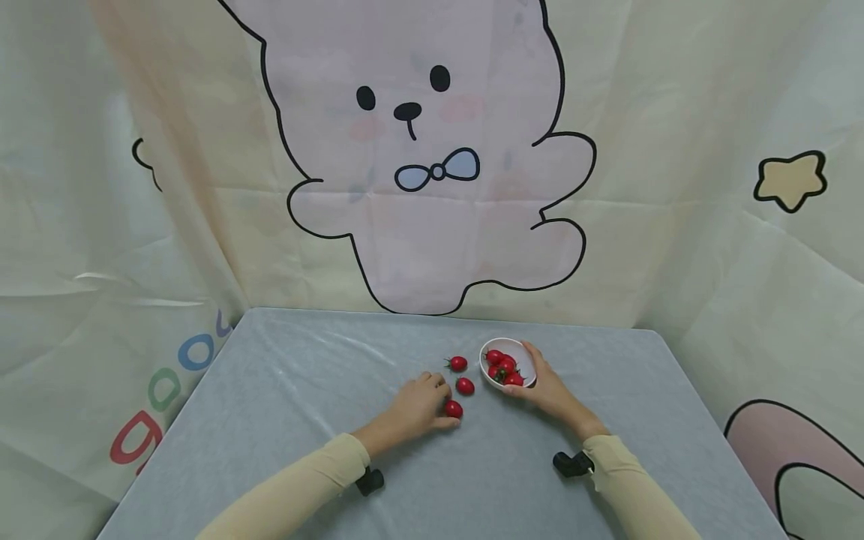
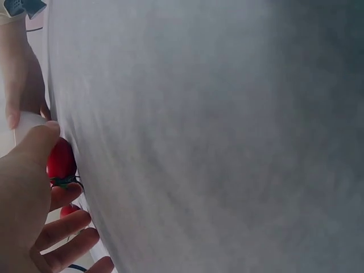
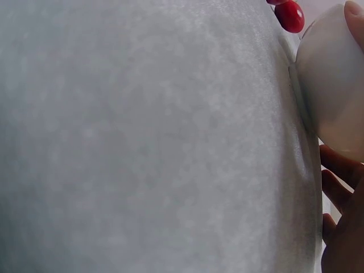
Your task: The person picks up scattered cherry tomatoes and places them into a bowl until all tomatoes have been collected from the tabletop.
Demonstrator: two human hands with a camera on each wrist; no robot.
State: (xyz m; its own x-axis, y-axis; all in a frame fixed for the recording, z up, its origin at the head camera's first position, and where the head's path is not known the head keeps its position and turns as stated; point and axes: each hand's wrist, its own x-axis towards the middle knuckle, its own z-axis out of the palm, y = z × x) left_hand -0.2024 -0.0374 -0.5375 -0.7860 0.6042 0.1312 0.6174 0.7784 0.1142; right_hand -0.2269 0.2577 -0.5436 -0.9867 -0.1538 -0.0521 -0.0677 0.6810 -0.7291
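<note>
My left hand (image 1: 418, 405) is low over the table, thumb and fingers spread to either side of a cherry tomato (image 1: 454, 409). In the left wrist view, that tomato (image 2: 61, 161) shows its green stem between the thumb and index finger; whether both touch it is hard to tell. Two more cherry tomatoes lie beyond, the middle one (image 1: 465, 386) and the far one (image 1: 457, 364). With its thumb and fingers around the side, my right hand (image 1: 550, 386) holds a small white bowl (image 1: 529, 358). Several cherry tomatoes (image 1: 506, 367) are inside. The right wrist view shows the bowl's outer wall (image 3: 333, 85).
A pale blue-grey cloth covers the table (image 1: 304, 390). Behind it hangs a curtain (image 1: 621, 247) with a cartoon animal, and printed curtains flank both sides. Each wrist carries a black camera, the left one (image 1: 370, 481) and the right one (image 1: 572, 464).
</note>
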